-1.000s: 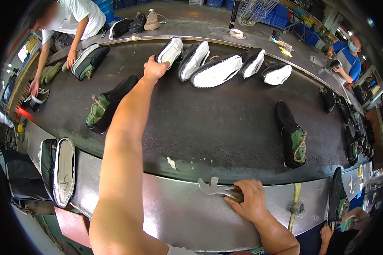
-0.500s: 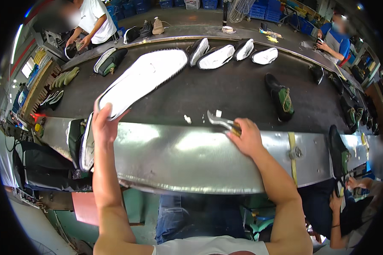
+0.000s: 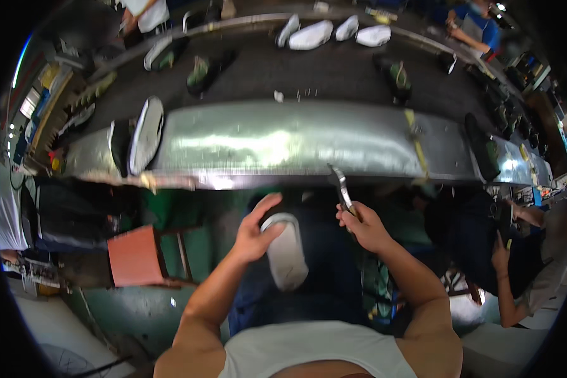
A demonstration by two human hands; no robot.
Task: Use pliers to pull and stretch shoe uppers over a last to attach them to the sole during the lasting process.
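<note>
Over my lap, my left hand (image 3: 256, 232) is closed around one end of a shoe (image 3: 287, 255), its pale sole facing up and blurred by motion. To the right, my right hand (image 3: 366, 225) grips a pair of curved-jaw pliers (image 3: 341, 187) by the handles. The metal jaws point up toward the edge of the bench, apart from the shoe. Two shoes lean side by side at the left of the metal ledge: a dark one (image 3: 121, 148) and one with its white sole showing (image 3: 148, 135).
Ahead runs a shiny metal ledge (image 3: 296, 142), with a dark conveyor belt (image 3: 321, 72) behind it carrying several shoes. White scraps (image 3: 278, 96) lie on the belt. A red stool (image 3: 135, 256) stands at lower left. Co-workers sit at right (image 3: 529, 252) and stand across the belt.
My left hand has brought the shoe from above the belt down to my lap. The right hand has drawn the pliers back off the ledge. The bench sits higher in view.
</note>
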